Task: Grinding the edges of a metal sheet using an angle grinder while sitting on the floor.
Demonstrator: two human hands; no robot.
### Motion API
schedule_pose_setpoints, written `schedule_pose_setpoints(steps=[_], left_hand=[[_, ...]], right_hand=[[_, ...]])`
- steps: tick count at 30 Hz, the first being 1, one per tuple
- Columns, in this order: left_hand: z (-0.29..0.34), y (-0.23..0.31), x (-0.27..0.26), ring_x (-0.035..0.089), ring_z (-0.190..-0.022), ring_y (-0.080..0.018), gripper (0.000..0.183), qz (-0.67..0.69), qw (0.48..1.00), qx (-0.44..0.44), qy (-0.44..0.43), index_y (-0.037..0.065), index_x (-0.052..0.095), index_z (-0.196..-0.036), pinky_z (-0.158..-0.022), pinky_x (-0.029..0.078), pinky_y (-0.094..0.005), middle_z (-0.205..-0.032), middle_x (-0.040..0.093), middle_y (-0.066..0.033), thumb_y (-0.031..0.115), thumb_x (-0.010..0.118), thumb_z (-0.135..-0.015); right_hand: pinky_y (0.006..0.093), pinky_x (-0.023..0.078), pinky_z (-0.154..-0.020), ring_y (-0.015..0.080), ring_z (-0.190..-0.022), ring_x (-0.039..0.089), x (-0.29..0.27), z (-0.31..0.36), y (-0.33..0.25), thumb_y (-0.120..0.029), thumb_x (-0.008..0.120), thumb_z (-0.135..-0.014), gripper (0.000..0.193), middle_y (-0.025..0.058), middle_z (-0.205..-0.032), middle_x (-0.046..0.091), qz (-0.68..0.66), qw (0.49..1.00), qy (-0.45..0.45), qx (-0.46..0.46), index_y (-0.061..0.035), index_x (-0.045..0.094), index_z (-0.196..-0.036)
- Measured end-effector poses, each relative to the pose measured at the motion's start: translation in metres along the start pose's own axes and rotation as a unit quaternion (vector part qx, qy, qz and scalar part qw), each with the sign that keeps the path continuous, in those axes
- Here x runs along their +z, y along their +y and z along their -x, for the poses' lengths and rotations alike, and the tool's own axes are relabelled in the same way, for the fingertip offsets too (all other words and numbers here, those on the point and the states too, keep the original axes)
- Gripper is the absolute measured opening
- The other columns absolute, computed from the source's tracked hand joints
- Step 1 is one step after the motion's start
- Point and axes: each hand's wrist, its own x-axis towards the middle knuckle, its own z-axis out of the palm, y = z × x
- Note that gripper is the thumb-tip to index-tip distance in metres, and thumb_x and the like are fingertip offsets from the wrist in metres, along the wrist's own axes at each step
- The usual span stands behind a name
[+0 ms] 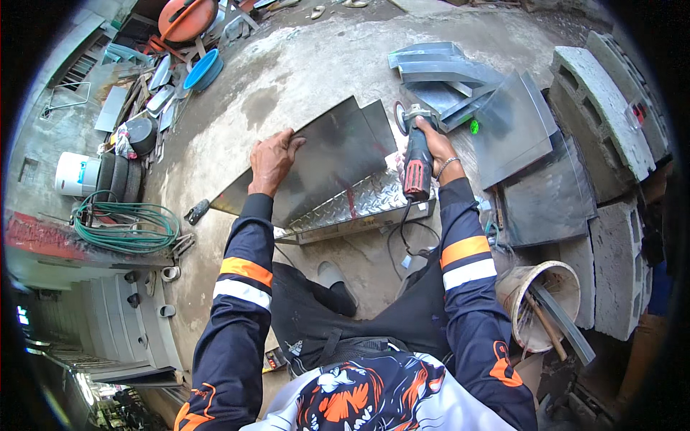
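Note:
My left hand [273,161] pinches the upper left edge of a dark sheet-metal piece [316,169], thumb on its face and fingers at the rim. The sheet leans over a low bench topped with diamond-pattern metal plate [374,197]. In my right hand [435,147] is an angle grinder [417,161] with a red and black body, held upright with its disc [400,117] close to the sheet's right end. Whether the disc touches the metal or spins I cannot tell. The grinder's black cord [405,223] drops toward my feet.
Bent metal pieces [431,65] and flat sheets [514,136] lie to the right, beside concrete blocks [604,108]. A bucket [550,276] with metal strips stands near my right elbow. On the left are a coiled green hose [126,241], tyres [118,176] and a blue basin [204,70].

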Motion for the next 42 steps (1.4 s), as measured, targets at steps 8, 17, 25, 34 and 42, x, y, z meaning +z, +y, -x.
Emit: schedule_pose_setpoints(steps=[8, 17, 25, 34, 42], left_hand=[[0.012, 0.014, 0.015, 0.060, -0.097, -0.0279, 0.027, 0.008, 0.996, -0.078, 0.035, 0.015, 0.066, -0.098, -0.081, 0.032, -0.0479, -0.093, 0.064, -0.0058, 0.040, 0.068, -0.085], [0.018, 0.005, 0.021, 0.059, -0.094, -0.0269, 0.028, 0.021, 0.996, -0.061, 0.066, 0.017, 0.067, -0.098, -0.081, 0.029, -0.0458, -0.091, 0.064, -0.0053, 0.039, 0.071, -0.082], [0.026, 0.018, 0.016, 0.058, -0.091, -0.0267, 0.023, 0.028, 0.995, -0.056, 0.073, 0.017, 0.066, -0.092, -0.082, 0.028, -0.0454, -0.088, 0.062, -0.0045, 0.038, 0.071, -0.082], [0.037, 0.029, 0.012, 0.058, -0.091, -0.0268, 0.021, 0.021, 0.994, -0.050, 0.094, 0.016, 0.064, -0.088, -0.082, 0.027, -0.0449, -0.088, 0.063, -0.0040, 0.035, 0.070, -0.083], [0.042, 0.034, 0.012, 0.058, -0.089, -0.0264, 0.020, 0.017, 0.993, -0.043, 0.109, 0.016, 0.063, -0.088, -0.081, 0.027, -0.0439, -0.087, 0.062, -0.0034, 0.033, 0.070, -0.081]], right_hand=[[0.0405, 0.058, -0.051, 0.0272, -0.056, 0.067, -0.007, -0.004, -0.006, -0.048, 0.062, -0.090, 0.055, 0.0155, -0.075, 0.065, 0.065, 0.996, -0.031, 0.060, 0.0047, 0.055, -0.103], [0.0394, 0.058, -0.051, 0.0282, -0.056, 0.067, 0.008, 0.006, -0.021, -0.048, 0.057, -0.093, 0.054, 0.0162, -0.074, 0.066, 0.104, 0.991, -0.065, 0.048, 0.0058, 0.056, -0.101], [0.0384, 0.057, -0.048, 0.0263, -0.056, 0.068, 0.008, 0.025, -0.044, -0.046, 0.062, -0.090, 0.055, 0.0186, -0.076, 0.067, 0.175, 0.981, -0.079, 0.005, 0.0054, 0.053, -0.108], [0.0349, 0.055, -0.047, 0.0212, -0.052, 0.064, 0.008, 0.043, -0.052, -0.047, 0.072, -0.082, 0.054, 0.0125, -0.072, 0.066, 0.228, 0.972, -0.036, -0.037, 0.0045, 0.063, -0.095], [0.0352, 0.055, -0.047, 0.0228, -0.052, 0.066, 0.011, 0.049, -0.055, -0.045, 0.072, -0.082, 0.052, 0.0143, -0.072, 0.066, 0.230, 0.972, -0.033, -0.036, 0.0046, 0.062, -0.094]])
